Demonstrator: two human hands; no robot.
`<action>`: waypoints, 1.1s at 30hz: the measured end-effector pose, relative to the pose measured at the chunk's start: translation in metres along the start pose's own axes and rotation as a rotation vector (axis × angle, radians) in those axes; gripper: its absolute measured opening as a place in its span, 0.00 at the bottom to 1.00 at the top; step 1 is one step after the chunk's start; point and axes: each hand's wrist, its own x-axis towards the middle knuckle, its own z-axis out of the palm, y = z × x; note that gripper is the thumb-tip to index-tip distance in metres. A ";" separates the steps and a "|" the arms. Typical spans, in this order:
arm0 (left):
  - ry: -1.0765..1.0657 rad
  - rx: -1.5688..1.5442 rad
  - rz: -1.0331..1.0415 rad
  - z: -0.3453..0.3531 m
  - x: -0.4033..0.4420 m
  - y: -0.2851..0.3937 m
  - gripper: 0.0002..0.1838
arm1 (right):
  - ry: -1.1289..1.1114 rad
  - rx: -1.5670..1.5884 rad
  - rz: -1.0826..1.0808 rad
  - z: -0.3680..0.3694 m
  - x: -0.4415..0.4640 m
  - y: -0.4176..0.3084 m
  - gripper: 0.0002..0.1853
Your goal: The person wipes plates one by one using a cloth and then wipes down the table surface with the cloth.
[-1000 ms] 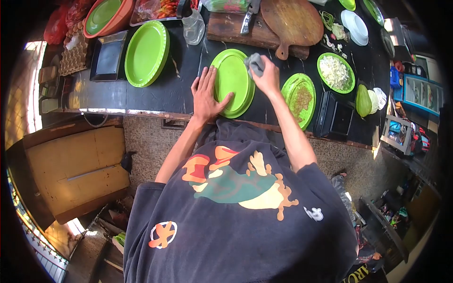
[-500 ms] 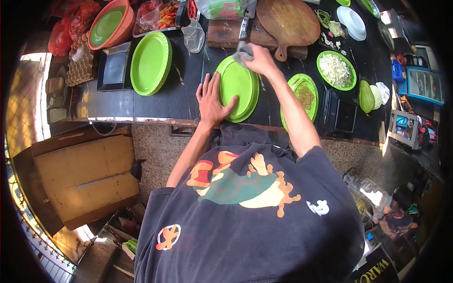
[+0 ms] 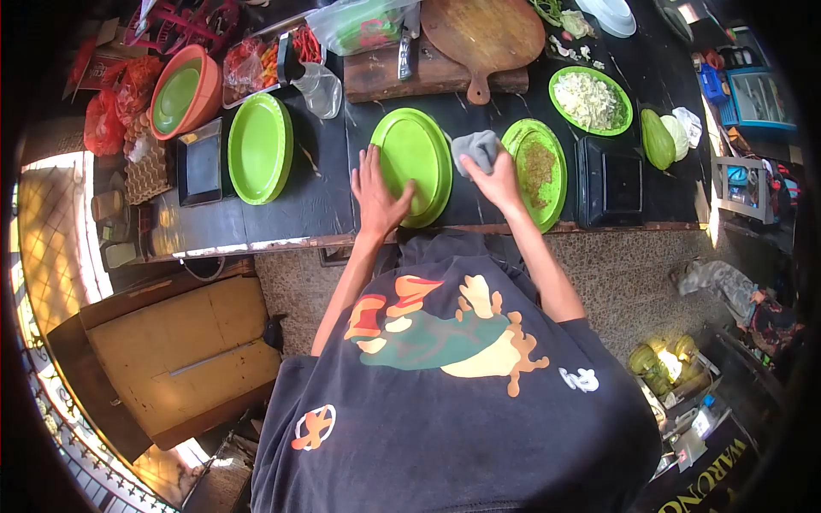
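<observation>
An oval green plate lies upside down on the black table in front of me. My left hand rests on its left side, fingers stretched out and thumb spread across the base. To the right of that plate, my right hand grips a bunched grey cloth. The cloth sits between the overturned plate and a second green plate, which carries brown crumbly food. Part of that plate's left edge is behind my right hand.
Left are green oval plates, a black square dish and an orange basin. A knife and round wooden board lie on a thick board. Right are chopped vegetables, black trays and a green gourd.
My right hand has moved with the cloth from the overturned plate's upper edge to its right side, off the plate. My left hand stays on the plate. The view has shifted.
</observation>
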 end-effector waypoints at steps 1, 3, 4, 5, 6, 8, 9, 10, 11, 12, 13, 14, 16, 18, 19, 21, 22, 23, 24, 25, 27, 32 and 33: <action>-0.015 -0.046 -0.032 0.003 0.000 0.008 0.63 | 0.003 -0.033 -0.052 0.006 0.002 -0.001 0.20; -0.020 -0.056 -0.079 0.010 0.004 0.027 0.72 | -0.059 -0.061 -0.128 0.016 0.007 -0.013 0.20; -0.050 0.032 -0.111 0.010 0.006 0.038 0.76 | -0.064 -0.036 -0.196 0.025 0.013 -0.009 0.20; -0.082 0.119 -0.146 0.009 0.006 0.044 0.80 | -0.073 -0.031 -0.193 0.028 0.023 -0.009 0.20; -0.048 0.124 -0.114 0.014 0.005 0.041 0.84 | -0.078 -0.066 -0.212 0.030 0.034 -0.011 0.18; -0.062 0.134 -0.111 0.017 0.005 0.035 0.84 | -0.103 -0.099 -0.229 0.035 0.057 -0.014 0.18; -0.070 0.140 -0.094 0.016 0.006 0.034 0.84 | -0.109 -0.094 -0.229 0.040 0.068 -0.016 0.18; -0.068 0.146 -0.100 0.016 0.007 0.034 0.84 | -0.126 -0.154 -0.274 0.046 0.080 -0.020 0.19; -0.076 0.174 -0.093 0.018 0.008 0.034 0.84 | -0.141 -0.213 -0.321 0.052 0.092 -0.023 0.20; -0.085 0.202 -0.084 0.018 0.008 0.033 0.85 | -0.178 -0.198 -0.352 0.059 0.103 -0.026 0.21; -0.085 0.208 -0.084 0.018 0.008 0.032 0.85 | -0.177 -0.192 -0.353 0.067 0.114 -0.030 0.21; -0.084 0.212 -0.074 0.019 0.008 0.031 0.84 | -0.223 -0.255 -0.369 0.075 0.123 -0.035 0.21; -0.083 0.215 -0.056 0.019 0.008 0.034 0.84 | -0.290 -0.375 -0.403 0.085 0.130 -0.051 0.21; -0.090 0.235 -0.084 0.018 0.009 0.037 0.83 | -0.309 -0.420 -0.441 0.088 0.138 -0.050 0.21; -0.096 0.238 -0.075 0.018 0.009 0.037 0.83 | -0.333 -0.462 -0.470 0.089 0.138 -0.047 0.20; -0.084 0.242 -0.078 0.019 0.009 0.037 0.83 | -0.270 -0.379 -0.483 0.081 0.126 -0.035 0.21; -0.093 0.240 -0.064 0.019 0.009 0.037 0.83 | -0.183 -0.295 -0.477 0.074 0.109 -0.032 0.22; -0.081 0.254 -0.056 0.017 0.008 0.038 0.82 | -0.096 -0.214 -0.469 0.066 0.094 -0.030 0.22; -0.067 0.266 -0.050 0.018 0.008 0.037 0.82 | -0.043 -0.230 -0.493 0.064 0.081 -0.024 0.23; -0.075 0.259 -0.039 0.018 0.008 0.038 0.82 | -0.023 -0.239 -0.490 0.058 0.067 -0.019 0.23; -0.043 0.279 -0.021 0.021 0.007 0.034 0.81 | -0.001 -0.169 -0.392 0.045 0.038 -0.019 0.24; -0.126 0.268 -0.006 0.011 0.009 0.025 0.83 | -0.171 -0.178 -0.233 0.003 -0.001 -0.021 0.23; -0.144 0.295 0.009 0.004 0.010 0.025 0.82 | -0.202 -0.163 -0.204 -0.005 -0.011 -0.029 0.23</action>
